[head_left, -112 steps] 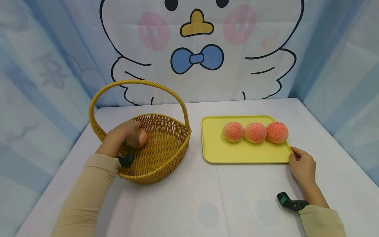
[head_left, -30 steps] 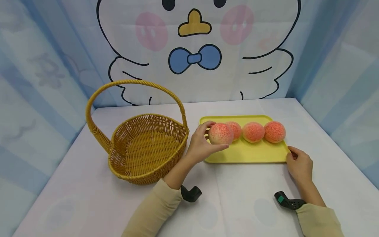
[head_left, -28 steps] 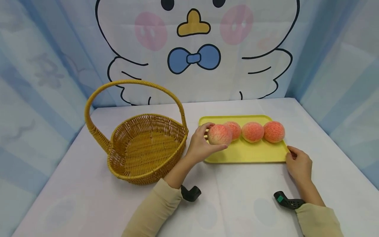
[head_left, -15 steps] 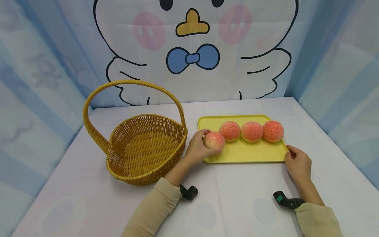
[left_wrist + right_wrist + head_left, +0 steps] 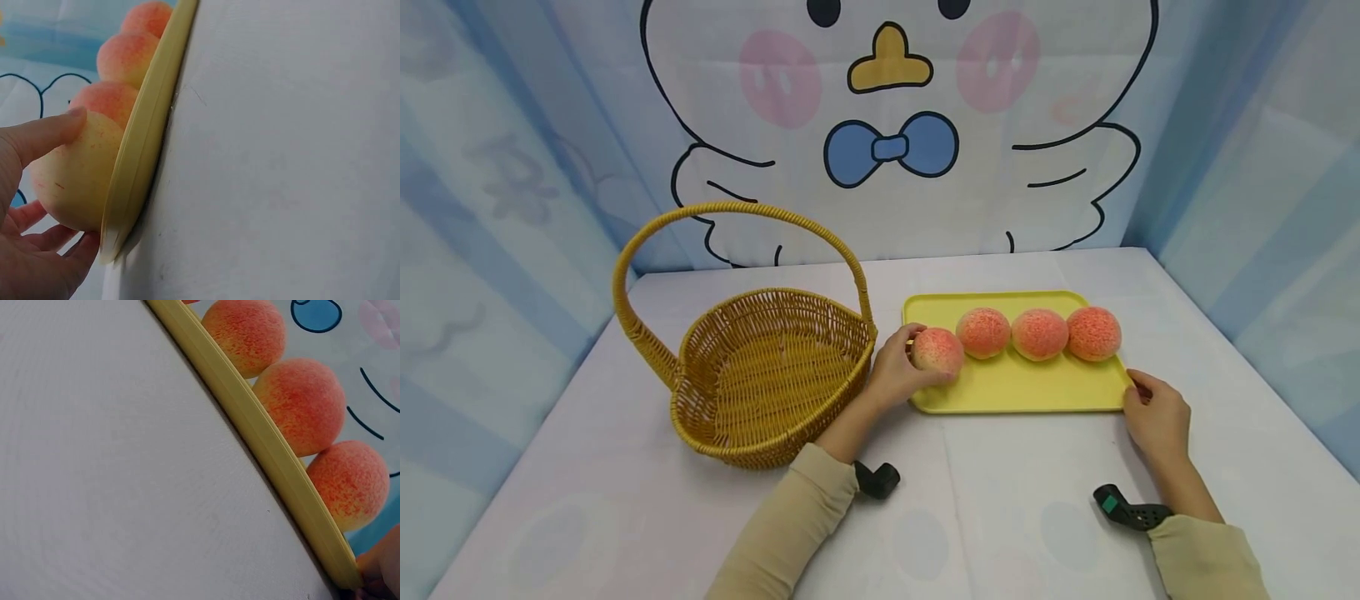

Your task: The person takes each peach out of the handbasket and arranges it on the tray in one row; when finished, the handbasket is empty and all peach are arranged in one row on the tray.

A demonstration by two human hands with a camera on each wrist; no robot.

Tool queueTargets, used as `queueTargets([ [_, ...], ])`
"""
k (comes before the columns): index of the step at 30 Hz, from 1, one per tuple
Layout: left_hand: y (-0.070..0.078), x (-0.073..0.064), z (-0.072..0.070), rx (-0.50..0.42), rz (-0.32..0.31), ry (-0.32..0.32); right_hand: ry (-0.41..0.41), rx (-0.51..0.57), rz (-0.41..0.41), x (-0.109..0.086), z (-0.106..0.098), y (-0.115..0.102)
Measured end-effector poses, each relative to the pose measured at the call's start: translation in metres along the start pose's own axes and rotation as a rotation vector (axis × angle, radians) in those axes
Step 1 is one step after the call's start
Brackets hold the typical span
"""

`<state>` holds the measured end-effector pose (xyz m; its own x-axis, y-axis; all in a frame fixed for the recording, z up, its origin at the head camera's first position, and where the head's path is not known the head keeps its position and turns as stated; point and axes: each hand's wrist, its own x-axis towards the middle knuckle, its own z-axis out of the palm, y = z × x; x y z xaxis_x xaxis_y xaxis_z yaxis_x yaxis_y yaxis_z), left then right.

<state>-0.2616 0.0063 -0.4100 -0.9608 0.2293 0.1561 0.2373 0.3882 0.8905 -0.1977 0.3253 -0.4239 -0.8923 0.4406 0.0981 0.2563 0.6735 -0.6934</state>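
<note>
My left hand [image 5: 891, 368] holds a pink-and-cream peach [image 5: 937, 353] at the left end of a yellow tray [image 5: 1030, 392]. In the left wrist view its thumb lies on the near side of that peach [image 5: 75, 178] and its fingers curl underneath. Three more peaches, a left one [image 5: 982, 333], a middle one [image 5: 1039, 335] and a right one [image 5: 1093, 333], sit in a row toward the tray's back right. At the tray's front right corner, my right hand [image 5: 1157, 421] pinches the rim; the right wrist view shows only part of this hand [image 5: 382, 562].
Left of the tray stands a wicker basket [image 5: 775, 454] with a tall arched handle [image 5: 741, 207]; no fruit shows inside. A white cloth [image 5: 1000, 500] covers the table. Behind hangs a curtain [image 5: 970, 217] with a cartoon figure.
The left hand was gripping a peach inside the basket, then carried it right over the tray. Since then it has lowered it and drawn it slightly left. The right hand stays at the corner.
</note>
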Motion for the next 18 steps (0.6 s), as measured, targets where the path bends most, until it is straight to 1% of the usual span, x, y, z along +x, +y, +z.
queueTargets([
  [7, -0.001, 0.007, -0.001, 0.045, 0.015, 0.031, 0.003, 0.007, -0.008, -0.001, -0.001, 0.000],
  [13, -0.001, 0.012, -0.002, 0.094, -0.008, 0.037, 0.007, 0.007, -0.001, -0.001, 0.000, 0.000],
  [18, -0.001, 0.017, -0.002, 0.089, -0.025, 0.033, 0.012, -0.006, 0.002, -0.001, 0.000, -0.001],
])
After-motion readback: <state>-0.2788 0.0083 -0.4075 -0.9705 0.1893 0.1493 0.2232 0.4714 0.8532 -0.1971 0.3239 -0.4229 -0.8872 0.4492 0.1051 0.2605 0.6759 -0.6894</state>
